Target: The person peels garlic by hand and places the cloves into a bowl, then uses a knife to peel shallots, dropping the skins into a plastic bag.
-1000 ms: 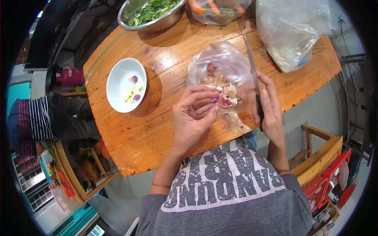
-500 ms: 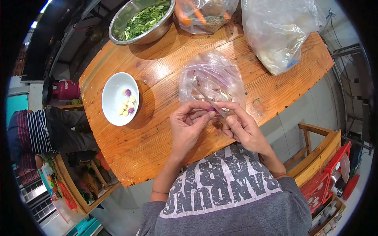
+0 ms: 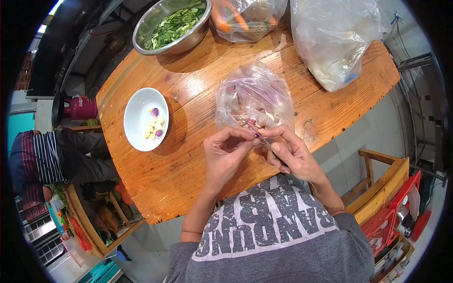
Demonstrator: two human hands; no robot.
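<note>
Head camera view, looking down: nearest is a grey shirt (image 3: 269,236) with large pale lettering, a forearm reaching out on either side. Just beyond it, over the near edge of a wooden desk (image 3: 188,165), two bare hands come close together. The left hand (image 3: 224,153) pinches a small purple onion (image 3: 257,135) between thumb and fingertips. The right hand (image 3: 292,158) is closed around the dark handle of a knife (image 3: 249,124), whose thin blade slants up and to the left, crossing right at the onion; whether it cuts in is too small to tell.

Behind the fingers, a crumpled clear bag (image 3: 257,85) lies on the desk with papery skins and reddish bits on it. Well to the left sits a white bowl (image 3: 134,113) holding pale peeled cloves (image 3: 152,127) and two purple bulbs (image 3: 155,112). Along the far side stand a metal bowl (image 3: 191,43) of chopped greens (image 3: 172,28), a bag of carrots (image 3: 239,19) and a large cloudy plastic bag (image 3: 330,42). Past the desk's left end is another person (image 3: 45,153) in a striped top.
</note>
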